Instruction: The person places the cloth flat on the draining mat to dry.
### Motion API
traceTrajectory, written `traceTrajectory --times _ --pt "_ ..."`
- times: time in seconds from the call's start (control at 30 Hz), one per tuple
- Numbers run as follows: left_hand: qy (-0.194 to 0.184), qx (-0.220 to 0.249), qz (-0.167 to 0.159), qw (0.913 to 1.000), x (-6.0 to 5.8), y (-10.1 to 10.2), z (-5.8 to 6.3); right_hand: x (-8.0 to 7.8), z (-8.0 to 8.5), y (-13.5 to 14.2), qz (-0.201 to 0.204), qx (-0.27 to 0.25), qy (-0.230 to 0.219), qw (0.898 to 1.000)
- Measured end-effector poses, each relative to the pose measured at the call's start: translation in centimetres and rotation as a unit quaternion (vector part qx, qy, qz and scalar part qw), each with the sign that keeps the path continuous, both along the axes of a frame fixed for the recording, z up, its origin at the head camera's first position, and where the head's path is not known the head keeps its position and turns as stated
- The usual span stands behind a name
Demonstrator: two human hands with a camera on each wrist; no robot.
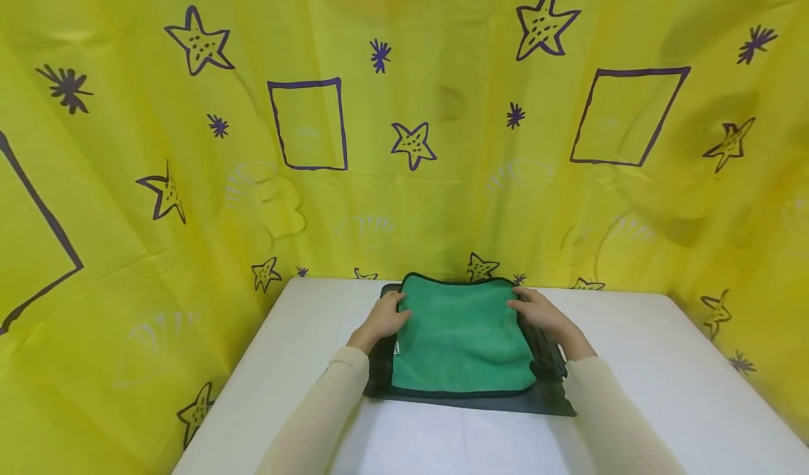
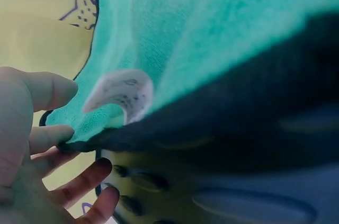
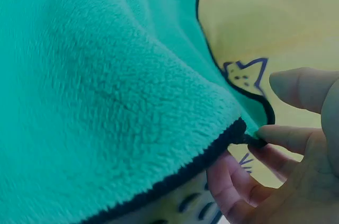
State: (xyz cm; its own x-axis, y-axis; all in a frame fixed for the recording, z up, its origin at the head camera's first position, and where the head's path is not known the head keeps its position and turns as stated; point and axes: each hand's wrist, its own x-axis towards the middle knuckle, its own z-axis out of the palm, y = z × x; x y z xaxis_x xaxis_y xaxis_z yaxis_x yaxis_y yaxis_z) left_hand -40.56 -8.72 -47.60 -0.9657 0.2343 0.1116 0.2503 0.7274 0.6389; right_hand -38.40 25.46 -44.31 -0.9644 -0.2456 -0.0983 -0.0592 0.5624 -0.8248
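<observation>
A green plush cloth (image 1: 464,338) with dark edging is spread over a dark flat thing (image 1: 543,399). At the cloth's far left side is my left hand (image 1: 384,315), its fingers at the edge and the thumb spread apart. A white label (image 2: 124,96) curls from that edge in the left wrist view. My right hand (image 1: 545,315) is at the far right side; in the right wrist view its index and middle fingers pinch the dark edging (image 3: 212,152), the thumb free. The cloth hides most of what lies beneath.
A white table (image 1: 638,362) bears it all. Close behind hangs a yellow curtain (image 1: 455,201) printed with stars and squares, which also runs down both sides. A dark bar-like part (image 1: 556,359) sticks out by the right forearm.
</observation>
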Motion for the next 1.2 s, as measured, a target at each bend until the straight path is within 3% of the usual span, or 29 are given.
traceTrajectory --times 0.3,0.5,0.7,0.87,1.0,1.2 --pt "-0.005 -0.073 0.01 0.9973 -0.6 0.9 -0.5 -0.7 -1.6 0.9 0.004 0.012 -0.031 0.999" --pt "0.008 -0.114 -0.008 0.9934 -0.3 0.5 -0.7 -0.2 -2.6 1.1 0.001 0.009 -0.04 0.999" --pt "0.047 -0.097 -0.029 0.9938 1.5 -0.4 -0.8 1.5 -3.1 1.9 -0.027 -0.003 -0.019 0.999" --pt "0.06 -0.072 -0.056 0.994 3.5 -1.8 -1.0 3.7 -3.1 2.7 0.005 0.037 0.005 0.999" --pt "0.027 -0.045 -0.087 0.9949 4.7 -3.1 -1.1 5.2 -3.1 3.4 0.04 0.032 0.007 0.999" --pt "-0.021 -0.032 -0.139 0.9895 5.9 -4.0 -1.0 6.6 -3.3 3.9 0.105 0.0 -0.011 0.994"
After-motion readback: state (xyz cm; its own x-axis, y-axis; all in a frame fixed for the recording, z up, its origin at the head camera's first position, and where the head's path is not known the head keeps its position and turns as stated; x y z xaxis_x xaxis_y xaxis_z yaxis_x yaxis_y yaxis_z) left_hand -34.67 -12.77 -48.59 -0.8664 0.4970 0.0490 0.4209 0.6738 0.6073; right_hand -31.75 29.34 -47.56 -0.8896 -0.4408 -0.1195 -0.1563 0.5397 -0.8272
